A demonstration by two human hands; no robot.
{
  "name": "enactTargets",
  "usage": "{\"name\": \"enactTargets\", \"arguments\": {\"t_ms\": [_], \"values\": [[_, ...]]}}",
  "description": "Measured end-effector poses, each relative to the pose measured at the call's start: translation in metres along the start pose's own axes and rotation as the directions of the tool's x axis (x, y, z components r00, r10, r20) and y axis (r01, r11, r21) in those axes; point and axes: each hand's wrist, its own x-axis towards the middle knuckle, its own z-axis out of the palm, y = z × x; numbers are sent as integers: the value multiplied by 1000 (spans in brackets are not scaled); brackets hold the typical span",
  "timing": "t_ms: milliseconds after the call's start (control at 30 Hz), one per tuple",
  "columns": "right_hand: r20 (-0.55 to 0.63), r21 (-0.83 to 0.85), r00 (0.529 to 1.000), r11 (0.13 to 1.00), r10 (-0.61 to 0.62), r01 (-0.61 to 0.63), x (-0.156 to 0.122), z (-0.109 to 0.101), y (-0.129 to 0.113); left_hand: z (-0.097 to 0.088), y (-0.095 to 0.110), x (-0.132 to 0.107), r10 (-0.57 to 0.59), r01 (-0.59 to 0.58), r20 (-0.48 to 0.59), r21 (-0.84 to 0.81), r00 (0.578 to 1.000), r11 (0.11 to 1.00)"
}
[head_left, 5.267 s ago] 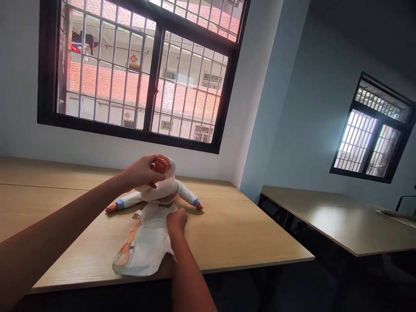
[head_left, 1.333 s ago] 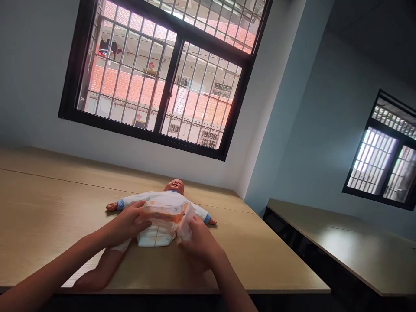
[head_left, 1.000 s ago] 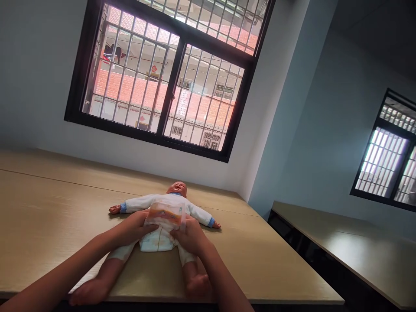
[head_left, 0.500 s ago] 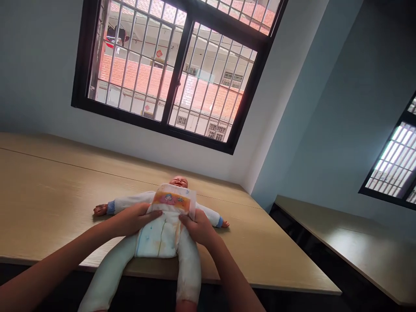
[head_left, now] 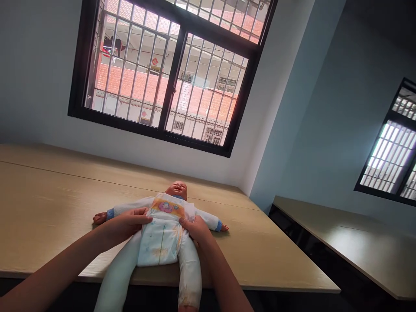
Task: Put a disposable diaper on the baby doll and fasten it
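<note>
A baby doll [head_left: 177, 189] in a white top with blue cuffs lies on its back on a wooden table [head_left: 65, 216], arms spread, its legs hanging past the near edge. A white diaper [head_left: 159, 245] with an orange picture band covers its front from the chest to between the legs. My left hand [head_left: 130, 221] pinches the diaper's left edge near the band, thumb on top. On the other side, my right hand [head_left: 195, 227] grips the right edge, thumb on the front. The fingertips under the diaper are hidden.
A second wooden table [head_left: 331, 234] stands to the right, across a dark gap. Behind the doll, the far table edge meets a wall with a barred window [head_left: 162, 82]. Another barred window [head_left: 388, 151] is at the far right.
The diaper's upper part has come down flatter onto the doll's chest, so more of the face and the blue collar shows. Both hands keep hold of its sides.
</note>
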Motion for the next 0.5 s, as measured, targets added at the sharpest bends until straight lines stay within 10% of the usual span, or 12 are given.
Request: {"name": "enactTargets", "arguments": {"t_ms": [233, 500], "values": [[-3, 101, 1000, 995, 19, -18, 4, -1, 12, -7, -1, 0, 9, 65, 251, -282, 968, 957], [5, 53, 1000, 999, 5, -5, -5, -3, 4, -21, -6, 2, -98, 97, 4, -206, 995, 974]]}}
